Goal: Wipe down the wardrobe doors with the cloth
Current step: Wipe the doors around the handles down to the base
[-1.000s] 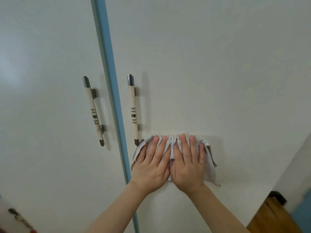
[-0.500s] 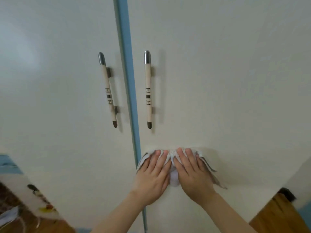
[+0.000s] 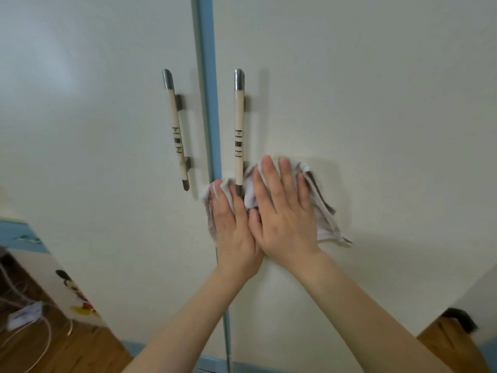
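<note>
The right hand (image 3: 286,211) lies flat and spread, palm pressing the cloth (image 3: 321,208) against the right wardrobe door (image 3: 376,130); its fingers point up the panel. The left hand (image 3: 231,224) is flat too, fingers together, pinning the cloth's left part close to the blue strip (image 3: 205,90) between the doors. The two hands touch at the thumbs, so the cloth is trapped under both palms rather than gripped in a fist.

The cloth bunches between the hands and trails out to the right and downward, a loose corner hanging below the right hand. Its upper left edge is tucked behind the lower end of the right handle (image 3: 238,130), whose long axis runs straight up and down, just above the left hand's fingers. The left handle (image 3: 176,130) and left door (image 3: 80,130) lie beyond the strip.

Judging by this, a stroke straight up would catch on the handle; the open panel lies to the right, nearer the right hand.
</note>
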The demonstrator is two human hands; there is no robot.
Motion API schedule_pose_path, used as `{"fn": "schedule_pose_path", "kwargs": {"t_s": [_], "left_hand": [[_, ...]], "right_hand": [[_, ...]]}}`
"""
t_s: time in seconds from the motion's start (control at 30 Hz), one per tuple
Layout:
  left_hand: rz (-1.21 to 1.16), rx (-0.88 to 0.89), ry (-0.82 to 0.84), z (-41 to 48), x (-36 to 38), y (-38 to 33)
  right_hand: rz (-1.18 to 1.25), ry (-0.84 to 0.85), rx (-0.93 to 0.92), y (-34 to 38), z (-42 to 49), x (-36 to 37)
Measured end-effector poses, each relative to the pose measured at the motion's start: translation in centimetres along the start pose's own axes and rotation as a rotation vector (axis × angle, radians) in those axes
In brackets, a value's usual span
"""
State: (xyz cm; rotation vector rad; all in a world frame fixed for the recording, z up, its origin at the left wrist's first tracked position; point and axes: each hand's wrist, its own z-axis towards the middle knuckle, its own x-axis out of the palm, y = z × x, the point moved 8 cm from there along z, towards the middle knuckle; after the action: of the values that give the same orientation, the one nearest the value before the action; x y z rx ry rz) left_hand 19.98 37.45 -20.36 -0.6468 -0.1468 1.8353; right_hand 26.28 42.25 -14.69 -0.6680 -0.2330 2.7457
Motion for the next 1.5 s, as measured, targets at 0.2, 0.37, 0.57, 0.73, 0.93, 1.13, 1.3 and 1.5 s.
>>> {"fn": "schedule_pose_path", "kwargs": {"t_s": [0.2, 0.37, 0.57, 0.73, 0.93, 1.13, 1.3, 1.5], "left_hand": [[0.108, 0.063, -0.222, -0.1, 0.1, -0.2], [0.205, 0.166, -0.26, -1.2, 0.5, -0.2], [0.265, 0.177, -0.321, -2.8, 1.8, 1.1], [0.286, 0.193, -0.27, -5.3, 2.8, 2.3], [0.344, 0.174, -0.253, -8.5, 4.3, 3.9], [0.25, 0.021, -0.253, -12.1, 5.7, 5.9], [0.155, -0.164, -0.218, -18.3, 8.2, 9.9], [0.22, -0.11, -0.205, -27.4, 13.0, 14.4]], "right_hand": [[-0.071, -0.108, -0.112, 0.5, -1.4, 0.7], [-0.054, -0.141, -0.14, 0.9, -2.9, 1.4], [-0.07, -0.119, -0.156, 1.4, -4.8, 3.0], [-0.078, -0.114, -0.171, 2.4, -7.2, 4.0], [-0.069, -0.106, -0.165, 3.1, -10.3, 5.5], [-0.035, -0.159, -0.104, 3.8, -14.2, 6.9], [-0.046, -0.124, -0.115, 5.2, -20.5, 10.0], [-0.106, -0.116, -0.117, 6.8, -29.9, 14.1]]}}
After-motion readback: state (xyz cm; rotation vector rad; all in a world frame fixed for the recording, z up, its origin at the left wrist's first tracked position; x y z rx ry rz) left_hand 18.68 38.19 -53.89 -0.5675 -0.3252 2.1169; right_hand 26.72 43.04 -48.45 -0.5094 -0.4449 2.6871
